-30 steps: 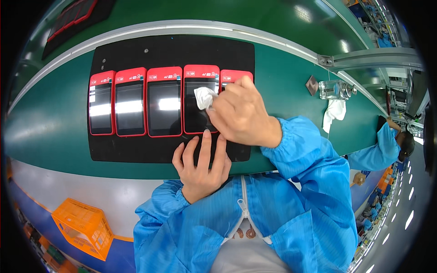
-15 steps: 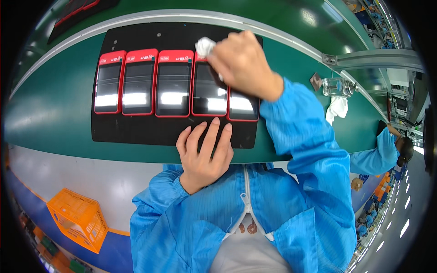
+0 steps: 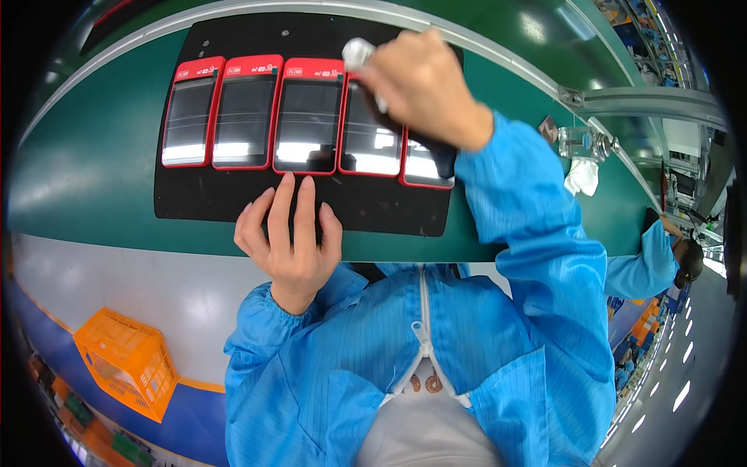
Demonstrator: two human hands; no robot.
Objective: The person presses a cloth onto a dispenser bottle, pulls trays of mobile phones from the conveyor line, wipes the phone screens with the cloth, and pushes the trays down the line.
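Several red-framed handheld devices with dark glossy screens lie side by side on a black mat (image 3: 373,210). My right hand (image 3: 420,86) is closed on a crumpled white cloth (image 3: 358,54), over the upper part of the fourth device (image 3: 370,144) from the left. That hand hides the top of this device and much of the rightmost device (image 3: 429,165). With fingers spread, my left hand (image 3: 292,237) rests at the mat's near side. Its middle fingertips meet the lower edge of the third device (image 3: 307,117).
A green table (image 3: 78,171) carries the mat. At its right are a clear glass jar (image 3: 582,143), a folded white cloth (image 3: 582,177) and a small dark square piece (image 3: 548,129). An orange crate (image 3: 128,362) stands on the floor at left. Another person (image 3: 650,261) sits at far right.
My left hand has shifted left, from below the fourth device to the third. The right hand keeps the cloth over the fourth device's top. The whole view has moved slightly.
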